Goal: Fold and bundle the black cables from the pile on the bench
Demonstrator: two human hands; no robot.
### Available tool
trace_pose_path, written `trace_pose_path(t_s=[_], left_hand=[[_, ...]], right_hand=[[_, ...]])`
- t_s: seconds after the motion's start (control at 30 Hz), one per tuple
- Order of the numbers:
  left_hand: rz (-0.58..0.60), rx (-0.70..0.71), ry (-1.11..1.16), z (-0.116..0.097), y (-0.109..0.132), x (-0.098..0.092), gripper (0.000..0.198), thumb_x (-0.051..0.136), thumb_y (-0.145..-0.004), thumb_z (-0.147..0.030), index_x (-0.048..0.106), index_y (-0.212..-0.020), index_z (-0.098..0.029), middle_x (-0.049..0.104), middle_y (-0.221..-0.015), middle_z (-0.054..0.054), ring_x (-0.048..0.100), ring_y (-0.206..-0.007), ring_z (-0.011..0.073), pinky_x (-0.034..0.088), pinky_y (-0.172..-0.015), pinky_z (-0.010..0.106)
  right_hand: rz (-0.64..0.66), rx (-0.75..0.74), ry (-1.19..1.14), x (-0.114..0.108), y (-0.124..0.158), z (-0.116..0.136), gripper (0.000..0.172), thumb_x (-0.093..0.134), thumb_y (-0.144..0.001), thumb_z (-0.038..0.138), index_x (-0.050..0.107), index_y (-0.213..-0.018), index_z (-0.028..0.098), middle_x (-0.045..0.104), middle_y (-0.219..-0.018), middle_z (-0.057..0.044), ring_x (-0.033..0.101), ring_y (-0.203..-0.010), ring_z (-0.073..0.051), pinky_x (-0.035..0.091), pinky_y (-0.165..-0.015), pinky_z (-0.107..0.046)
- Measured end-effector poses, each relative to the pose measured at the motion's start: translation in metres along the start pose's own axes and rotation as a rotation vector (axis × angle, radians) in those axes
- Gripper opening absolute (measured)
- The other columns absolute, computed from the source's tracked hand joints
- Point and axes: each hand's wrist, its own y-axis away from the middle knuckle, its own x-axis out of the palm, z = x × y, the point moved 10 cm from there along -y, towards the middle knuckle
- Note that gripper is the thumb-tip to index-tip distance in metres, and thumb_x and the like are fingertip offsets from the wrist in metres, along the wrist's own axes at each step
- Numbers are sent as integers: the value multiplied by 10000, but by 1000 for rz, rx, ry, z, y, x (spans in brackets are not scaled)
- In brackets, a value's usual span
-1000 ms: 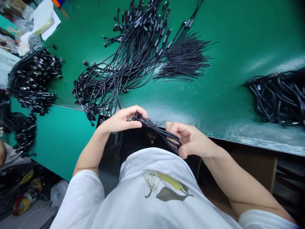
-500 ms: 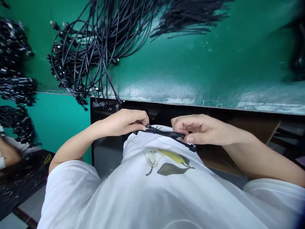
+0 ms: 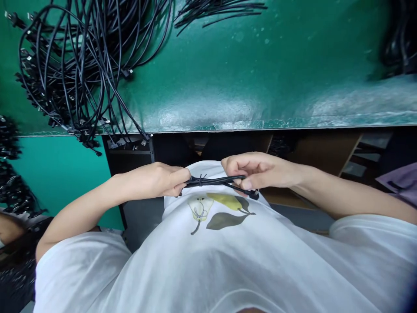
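A folded black cable [image 3: 216, 181] is stretched level between my two hands, in front of the white shirt. A thin black twist tie [image 3: 201, 180] binds it left of its middle, with two short ends sticking up. My left hand [image 3: 163, 179] is closed around the cable's left end and hides most of it. At the other end, the thumb and fingertips of my right hand [image 3: 257, 170] pinch the cable's loop. A black plug [image 3: 253, 194] with a metal tip hangs just under the right fingers.
A large heap of black cables [image 3: 94, 56] lies on the green table [image 3: 260, 78], some hanging over its front edge. Thin black ties [image 3: 221, 11] lie at the back. More black cables [image 3: 399, 39] are at the far right. A person's arm [image 3: 11, 228] shows at the lower left.
My left hand has turned over and wraps the cable's left end, where it pinched before. The right hand still pinches the other end. The view has shifted to the right.
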Motion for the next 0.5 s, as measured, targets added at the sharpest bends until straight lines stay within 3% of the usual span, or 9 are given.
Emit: trace_pose_path(t_s=[0.1,0.27,0.4,0.5], left_hand=[[66,30,51,-6,-1,6,145,429,-967,-232,444,-826,-206,561,-729,-28,458,-555,76,327,-526,197],[133,94,94,-16,0,20,189,434,-971,-227,374,-792,-212,487,-691,-38,408,-543,78,300,-507,208],[169,64,182,-9,1,36,201,408,-984,-265,398,-791,-209,465,-669,-35,377,-534,86,294,-503,222],[174,-5,329,4,-6,45,230,421,-990,-359,440,-821,-204,509,-675,-34,417,-537,83,307,-505,211]], right_hand=[[19,-8,-83,5,4,-2,454,672,-830,581,548,-816,144,535,-717,-2,505,-640,-78,378,-563,-193],[-33,113,-195,14,15,-24,467,632,-852,605,506,-790,159,539,-623,10,499,-577,-84,390,-568,-214],[-16,141,-175,18,22,-30,487,630,-838,632,504,-803,162,593,-686,-13,538,-618,-96,408,-581,-221],[-70,110,-31,3,20,-26,452,637,-848,595,491,-810,169,587,-700,-3,589,-656,-106,436,-598,-217]])
